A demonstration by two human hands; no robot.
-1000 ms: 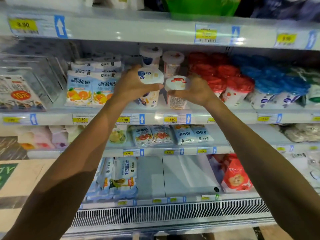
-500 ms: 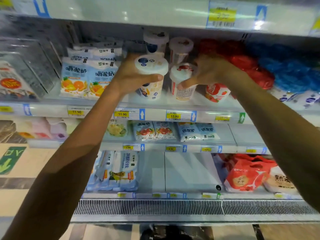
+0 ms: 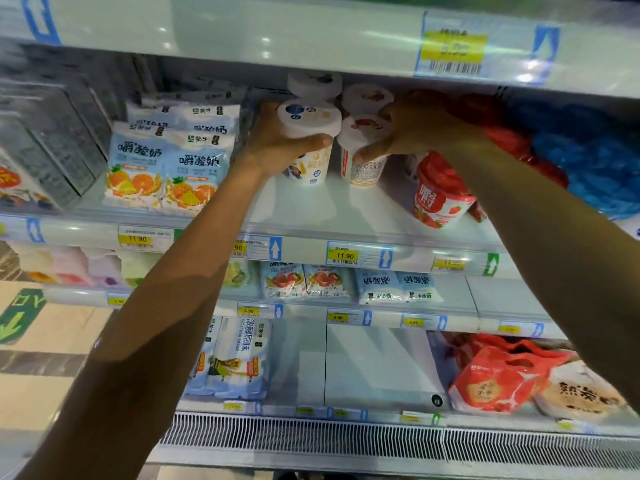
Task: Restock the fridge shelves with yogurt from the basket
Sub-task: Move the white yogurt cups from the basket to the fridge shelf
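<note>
Our left hand [image 3: 277, 147] has its grip clenched around a white plastic yogurt cup with a blue-dotted lid [image 3: 309, 133], thumb across the front, cup upright on the pale fridge shelf [image 3: 311, 216]. Just beside it, our right hand [image 3: 412, 129] grasps a white yogurt cup with a red-printed lid [image 3: 363, 150], also upright. Both cups' long axes run vertical, and free shelf lies in front of them, toward us; more cups stand behind. A red strawberry yogurt cup [image 3: 438, 195] leans nearby to the right. We cannot see the basket.

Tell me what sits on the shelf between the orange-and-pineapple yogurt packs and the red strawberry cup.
In the head view, two white-lidded yogurt cups: the left hand grips one, the right hand grips the other.
</note>
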